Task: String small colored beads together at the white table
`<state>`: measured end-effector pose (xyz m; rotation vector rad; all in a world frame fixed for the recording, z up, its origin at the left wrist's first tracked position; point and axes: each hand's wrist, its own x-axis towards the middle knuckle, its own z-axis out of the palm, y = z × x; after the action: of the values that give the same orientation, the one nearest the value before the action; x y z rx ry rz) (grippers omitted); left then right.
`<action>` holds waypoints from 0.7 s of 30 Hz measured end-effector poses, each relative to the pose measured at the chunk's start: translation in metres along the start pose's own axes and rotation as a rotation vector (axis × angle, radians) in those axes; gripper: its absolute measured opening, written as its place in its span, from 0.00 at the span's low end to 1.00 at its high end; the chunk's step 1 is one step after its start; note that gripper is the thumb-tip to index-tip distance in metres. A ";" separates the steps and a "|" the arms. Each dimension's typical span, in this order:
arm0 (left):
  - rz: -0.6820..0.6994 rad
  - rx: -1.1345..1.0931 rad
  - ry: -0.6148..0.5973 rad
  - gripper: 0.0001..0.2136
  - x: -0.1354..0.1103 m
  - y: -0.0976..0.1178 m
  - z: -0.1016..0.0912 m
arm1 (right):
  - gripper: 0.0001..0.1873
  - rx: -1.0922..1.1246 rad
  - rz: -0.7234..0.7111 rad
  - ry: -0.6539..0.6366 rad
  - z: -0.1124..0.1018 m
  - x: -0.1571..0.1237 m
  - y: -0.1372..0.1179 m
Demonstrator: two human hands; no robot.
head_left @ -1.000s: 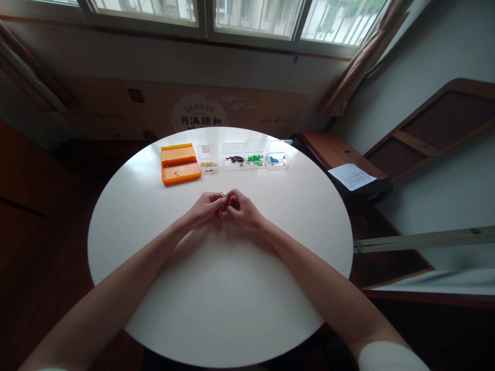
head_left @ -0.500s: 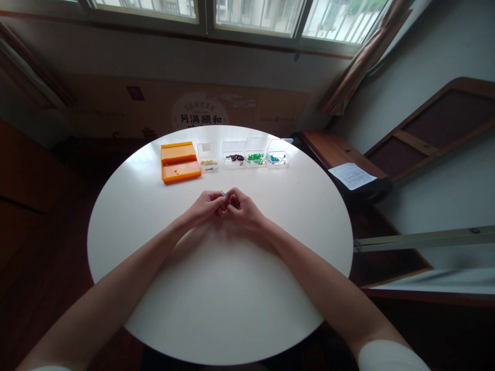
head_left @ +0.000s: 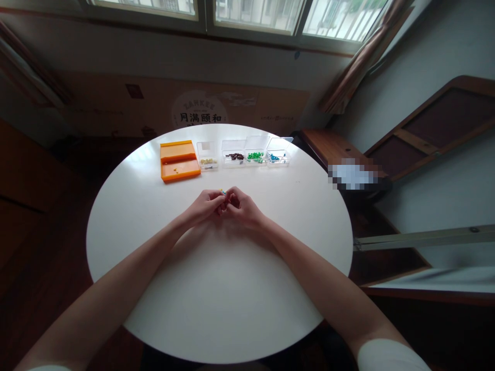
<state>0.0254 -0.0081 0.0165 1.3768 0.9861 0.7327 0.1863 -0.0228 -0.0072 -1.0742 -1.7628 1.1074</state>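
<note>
My left hand (head_left: 208,201) and my right hand (head_left: 240,205) meet over the middle of the table, fingertips pinched together. Between them shows a tiny yellow and blue piece (head_left: 223,191), mostly covered by the fingers; its exact kind is too small to make out. Beyond my hands, an orange tray (head_left: 181,178) holds a few small yellow bits. To its right stand clear plastic boxes with raised lids: one with pale yellow pieces (head_left: 209,162), one with dark brown pieces (head_left: 235,156), one with green pieces (head_left: 255,156) and one with blue pieces (head_left: 275,157).
Everything stands on a round white table (head_left: 216,299). Past its right edge is a brown wooden stand (head_left: 328,147) with a blurred-out white sheet (head_left: 352,174) on it. A wall and windows (head_left: 255,18) lie behind the table.
Almost nothing differs. Both hands keep the same pinch around the small piece, and the view has shifted very slightly.
</note>
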 end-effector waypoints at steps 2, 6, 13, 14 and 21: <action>0.002 -0.001 -0.002 0.14 0.000 -0.001 0.000 | 0.06 0.008 -0.003 -0.003 0.000 0.000 0.000; 0.009 -0.004 -0.009 0.14 0.001 -0.004 -0.001 | 0.06 0.002 -0.005 0.001 0.000 0.000 0.000; 0.012 0.004 -0.027 0.14 0.002 -0.007 -0.003 | 0.06 -0.009 0.004 -0.004 0.000 0.000 -0.001; 0.013 0.009 -0.027 0.14 0.002 -0.007 -0.003 | 0.06 -0.014 0.002 -0.006 -0.001 0.000 -0.001; 0.003 0.020 -0.001 0.14 0.000 -0.002 0.000 | 0.05 -0.047 -0.004 -0.007 -0.001 -0.001 0.002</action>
<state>0.0249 -0.0082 0.0143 1.3959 0.9925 0.7260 0.1878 -0.0231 -0.0089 -1.0962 -1.8035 1.0730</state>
